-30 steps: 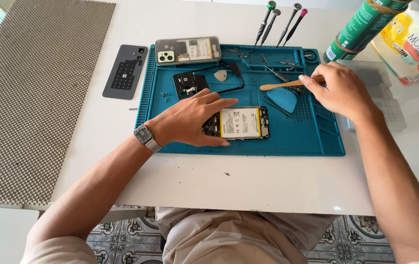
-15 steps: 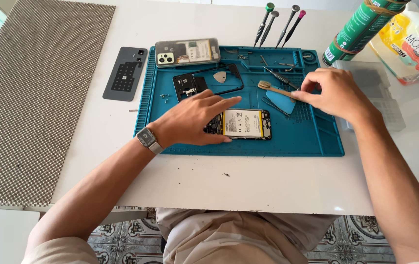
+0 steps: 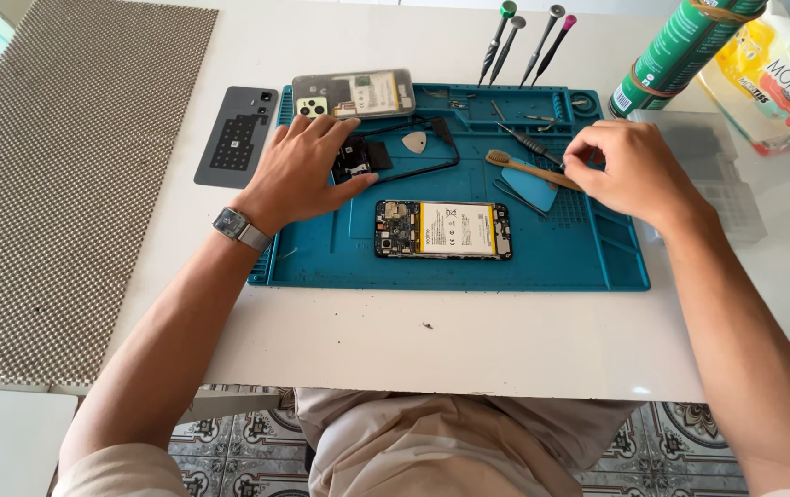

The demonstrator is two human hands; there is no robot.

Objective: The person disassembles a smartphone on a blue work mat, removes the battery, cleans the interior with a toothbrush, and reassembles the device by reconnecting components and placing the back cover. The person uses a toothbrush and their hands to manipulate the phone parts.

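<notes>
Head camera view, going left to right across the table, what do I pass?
Woven grey mat → dark phone back cover → left hand → opened phone → wooden brush → right hand → green can → yellow packet.

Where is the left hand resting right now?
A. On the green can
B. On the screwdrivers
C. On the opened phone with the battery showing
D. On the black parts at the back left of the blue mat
D: the left hand lies flat on the black parts on the blue mat, clear of the opened phone.
</notes>
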